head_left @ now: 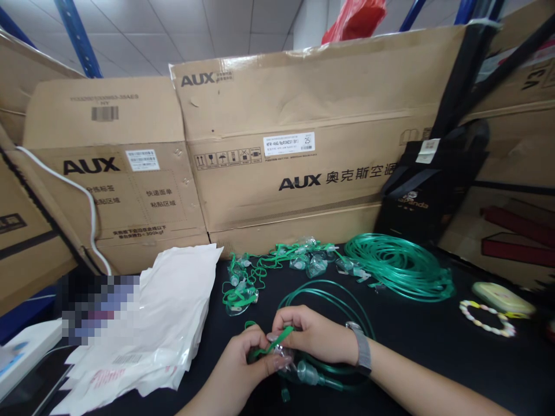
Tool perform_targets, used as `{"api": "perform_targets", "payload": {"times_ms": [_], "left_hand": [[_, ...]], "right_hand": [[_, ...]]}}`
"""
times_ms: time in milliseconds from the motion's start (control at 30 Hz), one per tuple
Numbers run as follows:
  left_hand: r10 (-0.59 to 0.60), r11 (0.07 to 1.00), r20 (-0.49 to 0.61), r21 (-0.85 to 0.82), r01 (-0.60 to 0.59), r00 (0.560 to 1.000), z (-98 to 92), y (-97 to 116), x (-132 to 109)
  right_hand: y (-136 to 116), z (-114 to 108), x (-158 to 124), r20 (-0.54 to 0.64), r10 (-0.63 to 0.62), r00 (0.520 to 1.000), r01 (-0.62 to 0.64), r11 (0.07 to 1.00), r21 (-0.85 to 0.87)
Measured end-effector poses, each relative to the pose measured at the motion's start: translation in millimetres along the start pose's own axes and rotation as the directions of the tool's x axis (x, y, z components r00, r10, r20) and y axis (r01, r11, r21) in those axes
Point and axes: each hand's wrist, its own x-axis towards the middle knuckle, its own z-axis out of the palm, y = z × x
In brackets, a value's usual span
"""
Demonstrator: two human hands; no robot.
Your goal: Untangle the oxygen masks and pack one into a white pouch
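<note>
Both hands meet low in the middle of the head view, over a clear oxygen mask (289,361) with a green elastic strap (281,340). My left hand (243,361) is closed, thumb and fingers pinching the mask's edge and the strap. From the right, my right hand (310,335) bends its fingers over the same mask and strap. The fingers cover much of the mask. Its pale green connector (307,372) points right and joins green tubing (332,383). A loose coil of that tubing (323,284) lies behind and under my right hand.
Several masks with green straps (243,286) lie along the back of the black table (416,358). Right of them is a large green tubing coil (403,268). White plastic packets (151,312) are stacked left. A beaded bracelet (488,318) lies right. Cardboard boxes (299,214) wall the back.
</note>
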Motion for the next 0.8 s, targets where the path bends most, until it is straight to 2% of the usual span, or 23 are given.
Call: {"api": "perform_targets", "payload": {"times_ms": [300, 533, 667, 800], "left_hand": [[-0.023, 0.997, 0.01, -0.076, 0.024, 1.0, 0.9, -2.5, 0.1], [-0.052, 0.998, 0.002, -0.044, 0.052, 0.999, -0.2, -8.0, 3.9], [-0.141, 0.99, 0.116, -0.015, 0.143, 0.983, -3.3, -9.1, 4.3], [-0.199, 0.979, 0.205, -0.004, 0.204, 0.958, -6.1, -1.6, 1.0]], "right_hand": [[-2.3, 1.4, -1.9, 0.0, -0.009, 1.0, 0.009, 0.998, -0.067], [-1.8, 1.4, -2.3, -0.027, -0.015, 1.0, 0.009, 0.979, -0.205], [-0.5, 5.3, -5.4, -0.046, -0.033, 0.998, 0.017, 0.951, -0.308], [-1.9, 9.3, -8.7, -0.016, -0.052, 0.999, 0.042, 0.921, -0.387]]}}
